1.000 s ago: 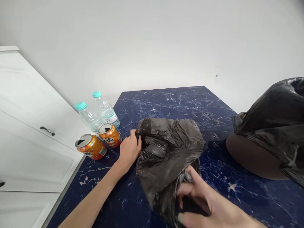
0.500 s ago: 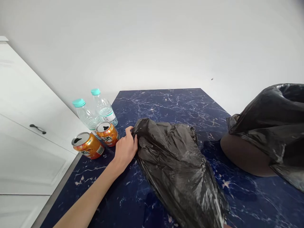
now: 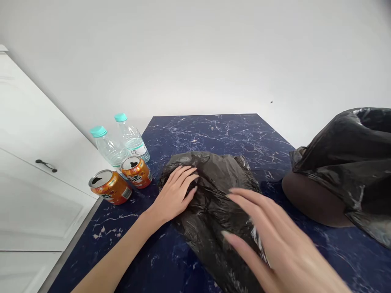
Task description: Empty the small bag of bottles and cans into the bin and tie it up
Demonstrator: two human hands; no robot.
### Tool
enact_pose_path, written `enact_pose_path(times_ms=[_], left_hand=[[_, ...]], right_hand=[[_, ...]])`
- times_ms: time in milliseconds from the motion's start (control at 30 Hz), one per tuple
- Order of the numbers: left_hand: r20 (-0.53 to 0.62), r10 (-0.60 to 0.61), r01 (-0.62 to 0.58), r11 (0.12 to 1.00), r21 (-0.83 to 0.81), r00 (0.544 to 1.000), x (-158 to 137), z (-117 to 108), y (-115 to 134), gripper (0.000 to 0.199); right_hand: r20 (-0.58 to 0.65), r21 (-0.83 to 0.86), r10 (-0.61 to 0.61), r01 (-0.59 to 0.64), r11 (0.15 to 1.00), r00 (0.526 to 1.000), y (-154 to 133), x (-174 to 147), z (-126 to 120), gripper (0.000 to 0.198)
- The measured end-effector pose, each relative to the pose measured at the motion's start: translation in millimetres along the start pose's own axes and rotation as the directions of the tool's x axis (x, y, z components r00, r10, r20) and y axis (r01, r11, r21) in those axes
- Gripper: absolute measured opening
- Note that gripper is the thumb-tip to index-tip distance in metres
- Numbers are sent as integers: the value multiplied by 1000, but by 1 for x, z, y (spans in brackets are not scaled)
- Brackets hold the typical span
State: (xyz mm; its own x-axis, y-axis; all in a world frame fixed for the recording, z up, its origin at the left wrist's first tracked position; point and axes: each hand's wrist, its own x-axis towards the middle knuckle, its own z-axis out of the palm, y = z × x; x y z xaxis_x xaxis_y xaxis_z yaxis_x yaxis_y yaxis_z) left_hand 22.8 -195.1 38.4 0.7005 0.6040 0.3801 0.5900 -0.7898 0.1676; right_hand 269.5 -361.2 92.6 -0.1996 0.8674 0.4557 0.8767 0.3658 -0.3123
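A crumpled black plastic bag [image 3: 210,228] lies spread over the dark blue marbled tabletop [image 3: 207,134]. My left hand [image 3: 179,191] rests flat on its left part, fingers stretched out over the plastic. Above the bag's right side hovers my right hand [image 3: 271,232], its thumb and fingers apart with nothing between them; its edges are slightly blurred. Just left of my left hand stand two orange drink cans [image 3: 136,171] with opened tops.
Two clear plastic bottles [image 3: 134,142] with turquoise caps stand behind the cans. On the right is a brown bin [image 3: 314,201] lined with a black bag [image 3: 342,146]. A white cabinet [image 3: 36,195] borders the table's left side; a white wall rises behind.
My left hand has let go of the bag's left edge and moved right to lie flat on it. My right hand has come into view from below, over the bag.
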Motion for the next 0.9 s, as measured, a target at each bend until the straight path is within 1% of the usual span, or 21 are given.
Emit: enact_pose_path(times_ms=[33, 67, 133, 233, 300, 400, 533, 733, 900], left_hand=[[72, -31, 30, 999, 11, 997, -3, 4, -2, 46], [123, -57, 55, 998, 18, 991, -5, 7, -4, 59], [183, -91, 88, 996, 25, 979, -10, 10, -8, 78], [215, -132, 127, 991, 40, 968, -13, 10, -13, 90], [222, -168, 161, 986, 48, 960, -14, 8, -16, 96], [237, -210, 206, 978, 45, 949, -14, 6, -21, 96], [255, -249, 241, 969, 61, 934, -15, 3, -28, 84], [226, -217, 209, 976, 60, 950, -16, 5, -33, 68], [219, -216, 202, 976, 86, 951, -15, 8, -34, 70]], right_hand=[[5, -46, 7, -7, 999, 1000, -5, 9, 16, 62], [20, -88, 41, -39, 995, 999, -7, 17, 34, 71], [101, -143, 110, -95, 985, 989, -6, 25, 67, 82], [173, -214, 168, -129, 968, 971, 9, 22, 103, 87], [170, -254, 201, -154, 955, 965, 22, 15, 115, 86], [148, -276, 215, -168, 946, 965, 37, 3, 120, 79], [143, -285, 163, -117, 951, 976, 46, -8, 114, 79], [143, -299, 120, -73, 951, 982, 55, -14, 102, 82], [148, -282, 122, -77, 956, 981, 56, -13, 99, 83]])
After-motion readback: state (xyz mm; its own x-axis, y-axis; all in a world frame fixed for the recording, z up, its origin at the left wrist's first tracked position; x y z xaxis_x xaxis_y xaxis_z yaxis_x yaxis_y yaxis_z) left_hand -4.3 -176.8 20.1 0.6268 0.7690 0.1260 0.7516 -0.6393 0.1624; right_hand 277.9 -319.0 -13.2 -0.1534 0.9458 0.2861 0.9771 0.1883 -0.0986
